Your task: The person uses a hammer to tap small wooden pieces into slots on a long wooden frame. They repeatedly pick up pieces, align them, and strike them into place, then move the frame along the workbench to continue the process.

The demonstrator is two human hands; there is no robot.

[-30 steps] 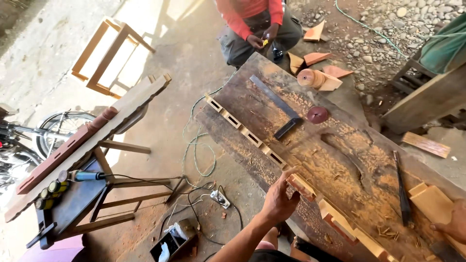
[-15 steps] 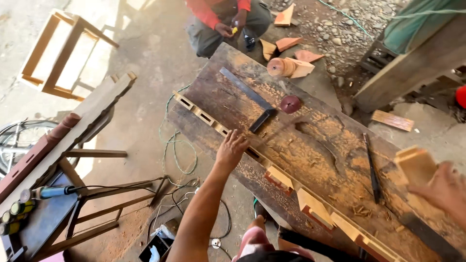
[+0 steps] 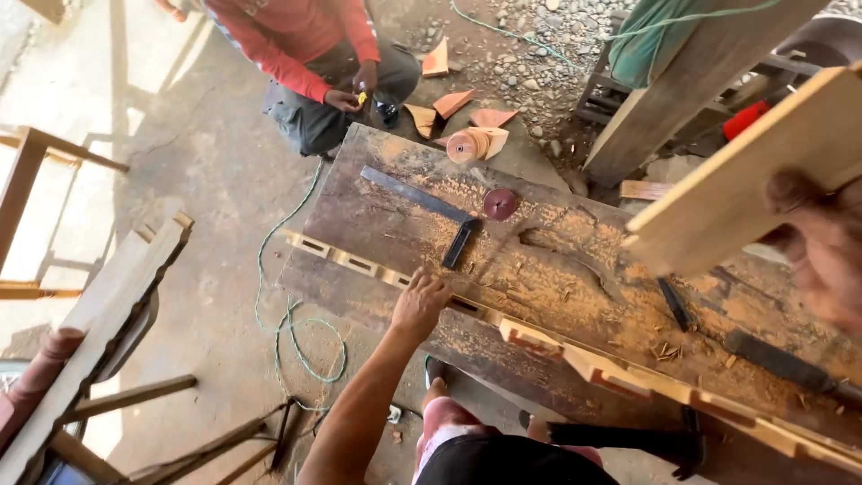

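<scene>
Left hand (image 3: 419,304): mine, arm stretched forward, fingers loosely bent, palm down on the mortised rail (image 3: 377,269) at the near edge of the counter (image 3: 539,269); it presses the rail rather than clasping it. Rail: a long pale strip with square slots cut through, running along the counter's near edge from its left end toward the near right corner, with short tenoned blocks (image 3: 530,337) standing on it further right.

Try square (image 3: 431,211): dark blade and stock, lying flat just beyond my left hand, toward the counter's far left corner. Sanding disc (image 3: 500,204): dark red, flat, just beside the square's corner. Roll of abrasive (image 3: 467,145): tan, at the far edge. Chisels (image 3: 772,357): dark handles, among sawdust toward the right end.

Right hand (image 3: 822,247): mine, blurred and close to the camera, fingers wrapped over the edge of a pale board (image 3: 745,180) held up off the counter's right end.

Handling note, my judgement: to keep the rail steady I should bear straight down with a flat palm, fingers clear of the slots, and keep the raised board level so its end does not sweep the blocks.

Beyond the far edge: a crouching person in a red top (image 3: 305,36).
</scene>
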